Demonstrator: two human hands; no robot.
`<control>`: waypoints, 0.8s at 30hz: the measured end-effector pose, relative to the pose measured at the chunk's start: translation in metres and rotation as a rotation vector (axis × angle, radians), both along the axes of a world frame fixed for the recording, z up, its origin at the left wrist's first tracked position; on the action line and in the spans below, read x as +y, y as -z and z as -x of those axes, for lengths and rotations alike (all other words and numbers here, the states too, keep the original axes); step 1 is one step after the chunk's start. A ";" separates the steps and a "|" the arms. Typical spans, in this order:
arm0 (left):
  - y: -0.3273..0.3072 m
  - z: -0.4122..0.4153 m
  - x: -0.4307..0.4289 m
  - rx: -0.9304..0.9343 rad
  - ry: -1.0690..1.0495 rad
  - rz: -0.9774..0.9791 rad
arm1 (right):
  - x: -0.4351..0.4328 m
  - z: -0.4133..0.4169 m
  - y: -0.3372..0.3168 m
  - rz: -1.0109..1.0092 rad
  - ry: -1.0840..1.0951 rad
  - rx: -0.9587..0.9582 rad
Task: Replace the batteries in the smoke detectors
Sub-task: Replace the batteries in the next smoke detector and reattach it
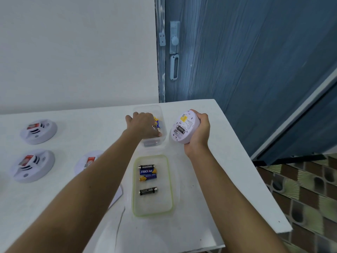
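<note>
My right hand [197, 132] grips a round white smoke detector [187, 123], lifted off the table and tilted so its back faces me. Its battery bay [179, 130] is uncovered, with a battery showing inside. My left hand [144, 126] reaches into a clear plastic box [160, 110] at the back of the table, fingers curled on a blue and yellow battery [156, 123]. Nearer to me lies a shallow green-rimmed tray [135, 198] holding several batteries [148, 177], black ones and blue ones.
Two white smoke detectors [39, 131] [32, 166] lie on the white table [209, 189] at the left. A third detector [88, 160] is partly hidden under my left forearm, beside a flat white piece [117, 195]. The table's right edge faces a blue door [246, 61] and patterned floor.
</note>
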State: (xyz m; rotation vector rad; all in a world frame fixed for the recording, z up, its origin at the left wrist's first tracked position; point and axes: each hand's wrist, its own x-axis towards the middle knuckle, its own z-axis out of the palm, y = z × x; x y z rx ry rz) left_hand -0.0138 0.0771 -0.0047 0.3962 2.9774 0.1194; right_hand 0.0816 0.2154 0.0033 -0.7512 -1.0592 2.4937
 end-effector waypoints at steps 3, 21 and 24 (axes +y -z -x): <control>-0.005 -0.008 0.001 -0.007 -0.033 -0.189 | -0.003 -0.001 -0.002 0.011 -0.011 0.022; -0.043 -0.102 -0.029 -0.028 0.098 -1.067 | -0.029 -0.026 -0.004 0.129 -0.077 0.190; -0.040 -0.120 -0.032 0.061 0.144 -1.000 | -0.033 -0.031 -0.006 0.148 -0.090 0.223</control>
